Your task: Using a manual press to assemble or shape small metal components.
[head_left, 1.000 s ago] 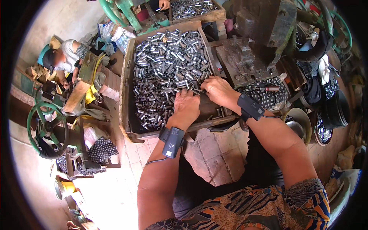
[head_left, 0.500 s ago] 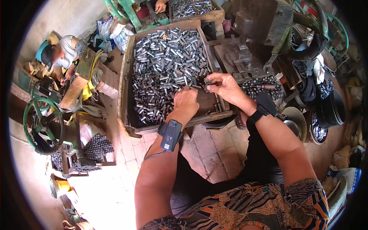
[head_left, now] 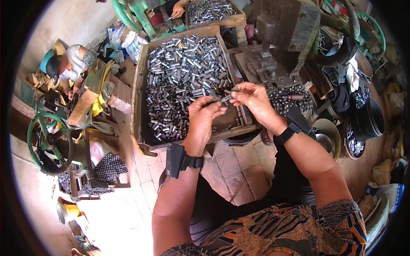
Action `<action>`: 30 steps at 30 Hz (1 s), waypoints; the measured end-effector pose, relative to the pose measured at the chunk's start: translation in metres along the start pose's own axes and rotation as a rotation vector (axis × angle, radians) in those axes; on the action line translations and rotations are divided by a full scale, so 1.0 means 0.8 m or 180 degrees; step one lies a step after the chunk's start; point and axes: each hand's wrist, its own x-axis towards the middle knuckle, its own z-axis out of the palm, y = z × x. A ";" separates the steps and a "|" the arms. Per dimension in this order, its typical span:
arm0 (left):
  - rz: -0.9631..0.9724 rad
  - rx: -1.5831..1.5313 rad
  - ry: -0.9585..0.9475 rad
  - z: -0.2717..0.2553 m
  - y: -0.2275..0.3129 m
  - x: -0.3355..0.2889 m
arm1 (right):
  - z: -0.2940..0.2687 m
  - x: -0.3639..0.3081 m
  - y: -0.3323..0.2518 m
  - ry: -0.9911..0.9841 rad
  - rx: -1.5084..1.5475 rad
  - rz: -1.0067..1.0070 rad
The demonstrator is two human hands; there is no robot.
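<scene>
A short shiny metal tube (head_left: 226,99) is held above the near right part of a wooden tray (head_left: 141,91). My right hand (head_left: 255,101) pinches its right end between thumb and fingers. From the other side, the closed fingers of my left hand (head_left: 203,114) grip its left end. My fingertips hide part of the tube. Heaped metal tubes (head_left: 188,64) fill most of the tray; shiny ones lie at the far side, and duller, shorter ones sit nearer, left of my left hand. Several slim pieces (head_left: 241,117) rest by the tray's right edge.
A dark iron press (head_left: 269,64) stands right of the tray. Beside it lies a red-handled screwdriver (head_left: 294,97) on dotted cloth. Black buckets (head_left: 369,119) stand at the right. Another person (head_left: 77,59) works at the left, near a green handwheel (head_left: 49,138). A second tray (head_left: 213,21) is beyond.
My left hand has risen from the heap and turned, its fingers meeting the tube near my right hand. The tube now shows between both hands. The view has shifted slightly.
</scene>
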 end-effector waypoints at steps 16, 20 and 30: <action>-0.0313 -0.0527 0.0181 0.003 0.000 -0.001 | -0.002 -0.007 0.007 -0.0246 0.0032 -0.0322; -0.0362 -0.0490 0.0193 0.001 0.000 -0.003 | -0.001 -0.008 0.009 -0.0298 0.0001 -0.0461; -0.0439 -0.0455 0.0024 0.001 0.006 -0.007 | -0.010 -0.010 -0.008 -0.0497 0.0166 0.0040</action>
